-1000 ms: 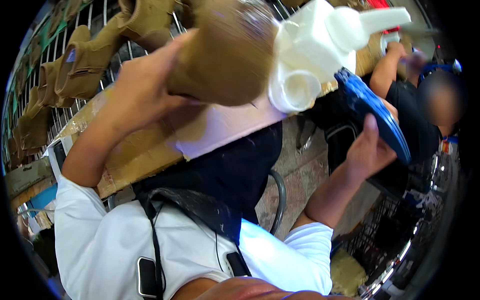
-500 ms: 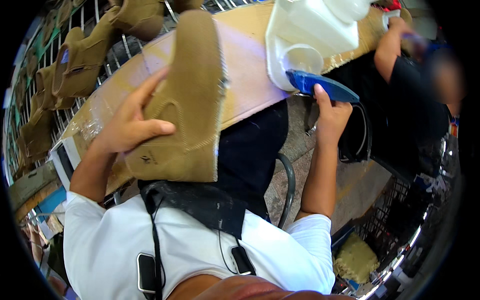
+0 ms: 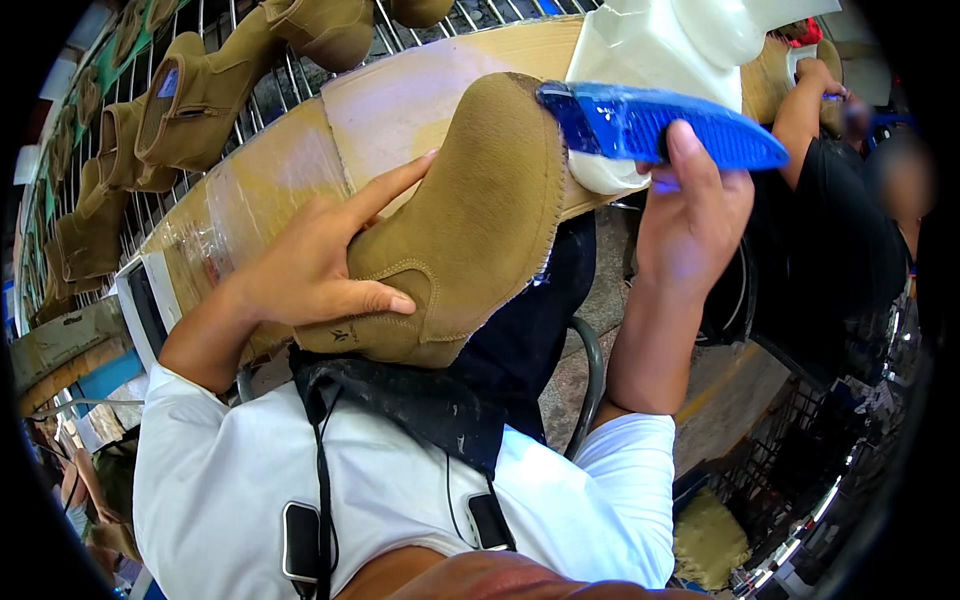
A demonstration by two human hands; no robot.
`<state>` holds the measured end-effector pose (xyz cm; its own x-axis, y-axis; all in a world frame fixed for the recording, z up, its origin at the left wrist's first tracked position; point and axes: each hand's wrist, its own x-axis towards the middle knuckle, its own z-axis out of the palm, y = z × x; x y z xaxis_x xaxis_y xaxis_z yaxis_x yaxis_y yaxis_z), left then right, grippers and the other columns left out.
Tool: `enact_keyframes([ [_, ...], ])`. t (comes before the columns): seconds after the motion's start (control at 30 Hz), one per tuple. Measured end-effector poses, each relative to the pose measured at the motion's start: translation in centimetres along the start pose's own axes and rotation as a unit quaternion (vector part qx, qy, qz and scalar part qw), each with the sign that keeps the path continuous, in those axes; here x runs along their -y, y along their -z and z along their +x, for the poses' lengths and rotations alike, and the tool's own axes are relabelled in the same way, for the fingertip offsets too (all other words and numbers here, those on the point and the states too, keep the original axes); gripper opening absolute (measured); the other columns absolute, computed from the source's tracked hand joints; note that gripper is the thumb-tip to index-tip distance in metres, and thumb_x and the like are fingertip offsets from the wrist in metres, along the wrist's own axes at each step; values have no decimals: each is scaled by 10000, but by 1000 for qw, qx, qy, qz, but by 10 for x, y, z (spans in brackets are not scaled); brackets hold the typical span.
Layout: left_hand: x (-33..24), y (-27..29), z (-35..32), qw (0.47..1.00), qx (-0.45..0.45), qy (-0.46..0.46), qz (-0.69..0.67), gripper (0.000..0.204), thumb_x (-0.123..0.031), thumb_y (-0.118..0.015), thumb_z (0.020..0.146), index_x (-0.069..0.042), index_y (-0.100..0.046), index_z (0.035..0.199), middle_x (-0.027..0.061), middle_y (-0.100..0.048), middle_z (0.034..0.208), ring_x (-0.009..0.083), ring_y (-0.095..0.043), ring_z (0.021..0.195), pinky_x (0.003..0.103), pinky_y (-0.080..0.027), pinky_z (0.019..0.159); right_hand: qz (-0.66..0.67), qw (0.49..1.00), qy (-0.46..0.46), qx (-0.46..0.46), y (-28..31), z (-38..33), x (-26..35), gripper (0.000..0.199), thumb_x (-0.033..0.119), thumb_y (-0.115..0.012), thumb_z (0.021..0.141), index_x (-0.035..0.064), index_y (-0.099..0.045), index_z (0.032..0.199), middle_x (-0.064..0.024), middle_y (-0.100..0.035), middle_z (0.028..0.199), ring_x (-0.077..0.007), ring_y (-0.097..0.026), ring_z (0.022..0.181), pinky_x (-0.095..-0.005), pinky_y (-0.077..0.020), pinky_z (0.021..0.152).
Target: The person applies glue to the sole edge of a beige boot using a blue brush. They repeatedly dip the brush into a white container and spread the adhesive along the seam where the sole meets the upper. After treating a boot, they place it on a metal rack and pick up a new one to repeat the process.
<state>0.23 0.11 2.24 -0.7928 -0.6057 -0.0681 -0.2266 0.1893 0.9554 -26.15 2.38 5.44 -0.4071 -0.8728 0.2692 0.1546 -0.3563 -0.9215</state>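
Boot upper (image 3: 470, 220), tan suede, sits clasped in our left hand (image 3: 320, 270): thumb under the heel seam, index finger stretched along the side. Our right hand (image 3: 690, 220) pinches a blue ribbed sole piece (image 3: 660, 130), its tip touching the upper's raw bottom edge, just beyond the left fingers. Behind both stands a white plastic form (image 3: 650, 50) over a taped cardboard-covered bench (image 3: 260, 190). More tan uppers (image 3: 200, 100) hang on a wire rack (image 3: 300, 75) past the left knuckles. Suede looks soft, napped, floppy; sole stiff and slick. Risk, we judge: the limp edge folds, or the sole seats skewed.
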Motion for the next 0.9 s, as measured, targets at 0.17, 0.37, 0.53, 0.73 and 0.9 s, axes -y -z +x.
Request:
enact_keyframes([
  [0.17,3,-1,0,999,-32,-21,-29,924,-251,-772,671,-56,-248,1406,180,-550,1190,250,-589,1038,338,-443,894,-27,998,33,-48,2,-30,11,266,50,-632,744,-77,-567,969,-114,-608,865,-153,-576,744,-266,-462,715],
  [0.37,0,0,2,989,-37,-1,-144,898,-179,-768,682,-43,-253,1405,133,-419,1333,208,-477,1158,325,-382,964,-75,996,52,18,7,-59,13,350,149,-592,756,-92,-513,997,-201,-534,973,-251,-518,903,-368,-428,837],
  [0.53,-2,-2,6,984,-51,-19,-167,895,-147,-767,685,-31,-248,1404,130,-417,1322,209,-459,1175,320,-364,983,-110,990,90,10,9,-74,12,336,219,-610,745,-65,-537,910,-155,-530,903,-210,-490,829,-324,-421,767],
  [0.73,-7,-7,12,971,-60,-21,-232,877,-152,-759,696,2,-249,1393,148,-432,1302,205,-463,1170,315,-373,974,-136,985,104,-7,10,-88,8,344,299,-633,743,-25,-561,833,-118,-544,853,-179,-477,779,-282,-403,698],
  [0.9,-10,-12,16,948,-70,-12,-310,875,-173,-759,692,8,-258,1386,144,-498,1235,202,-499,1132,311,-397,950,-171,979,107,0,12,-101,7,349,331,-627,744,0,-574,844,-114,-545,840,-181,-474,763,-287,-389,677],
])
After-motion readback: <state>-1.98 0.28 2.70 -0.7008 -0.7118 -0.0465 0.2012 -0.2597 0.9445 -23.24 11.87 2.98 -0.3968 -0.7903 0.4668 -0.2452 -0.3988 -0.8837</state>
